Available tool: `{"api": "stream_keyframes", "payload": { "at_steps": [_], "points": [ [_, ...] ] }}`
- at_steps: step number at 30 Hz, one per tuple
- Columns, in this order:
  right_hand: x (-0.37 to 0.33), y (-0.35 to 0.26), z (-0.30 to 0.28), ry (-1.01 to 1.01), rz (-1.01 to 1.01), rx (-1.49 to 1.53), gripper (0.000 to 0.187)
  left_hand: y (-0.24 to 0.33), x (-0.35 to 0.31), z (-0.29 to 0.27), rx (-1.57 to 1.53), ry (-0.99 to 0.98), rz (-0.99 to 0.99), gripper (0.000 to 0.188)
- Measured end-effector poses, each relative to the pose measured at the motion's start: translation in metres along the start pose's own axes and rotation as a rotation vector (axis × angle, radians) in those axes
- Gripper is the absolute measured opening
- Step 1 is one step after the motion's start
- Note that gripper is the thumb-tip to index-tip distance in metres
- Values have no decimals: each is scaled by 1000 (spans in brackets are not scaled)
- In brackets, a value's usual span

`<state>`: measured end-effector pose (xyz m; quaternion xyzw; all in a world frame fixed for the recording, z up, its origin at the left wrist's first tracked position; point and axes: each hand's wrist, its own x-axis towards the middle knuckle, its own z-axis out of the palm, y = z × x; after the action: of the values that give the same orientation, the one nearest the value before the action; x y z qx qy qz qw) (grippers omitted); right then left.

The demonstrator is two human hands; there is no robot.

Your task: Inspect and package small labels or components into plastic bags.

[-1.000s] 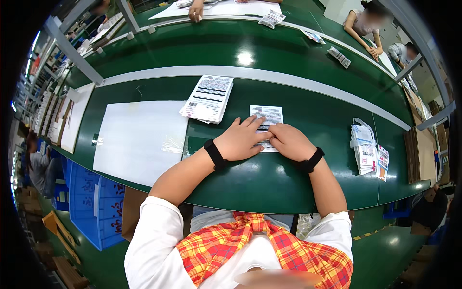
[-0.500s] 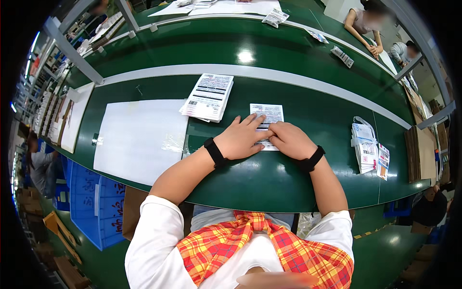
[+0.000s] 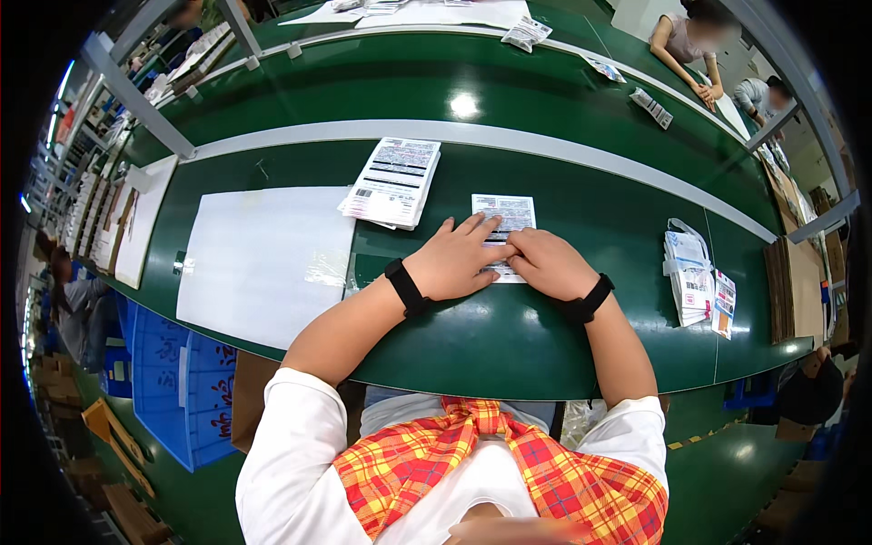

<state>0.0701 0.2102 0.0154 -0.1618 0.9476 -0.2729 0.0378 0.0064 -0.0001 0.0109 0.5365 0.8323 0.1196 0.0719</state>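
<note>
A white printed paper sheet [image 3: 505, 209] lies flat on the green table in front of me. My left hand [image 3: 454, 261] rests palm down over its left and middle part, open with the fingers spread. At the sheet's lower right, my right hand [image 3: 552, 265] has its fingers curled in, their tips against the left hand's fingers and the paper. Whether those fingers pinch anything is hidden. A thick stack of similar printed sheets [image 3: 396, 182] sits behind and left of my hands.
To the left lies a large white board [image 3: 259, 259] with clear tape at its right edge. Strapped printed packets [image 3: 688, 277] lie at the right, near upright cardboard [image 3: 793, 291]. A metal rail [image 3: 472, 136] separates a green surface behind, with small packets [image 3: 651, 109]. Blue bins [image 3: 186, 391] stand below left.
The small packets on the far green surface have shifted slightly to the right. My hands and the sheet beneath them look almost unchanged.
</note>
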Motion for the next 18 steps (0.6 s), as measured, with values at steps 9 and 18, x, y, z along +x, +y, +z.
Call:
{"api": "stream_keyframes", "payload": {
  "at_steps": [9,18],
  "points": [
    [1,0,-1,-2,6,-6,14,-5,0,7,-10,39,25,51],
    [2,0,1,1,9,-7,14,0,-1,2,-14,12,10,51]
  ]
}}
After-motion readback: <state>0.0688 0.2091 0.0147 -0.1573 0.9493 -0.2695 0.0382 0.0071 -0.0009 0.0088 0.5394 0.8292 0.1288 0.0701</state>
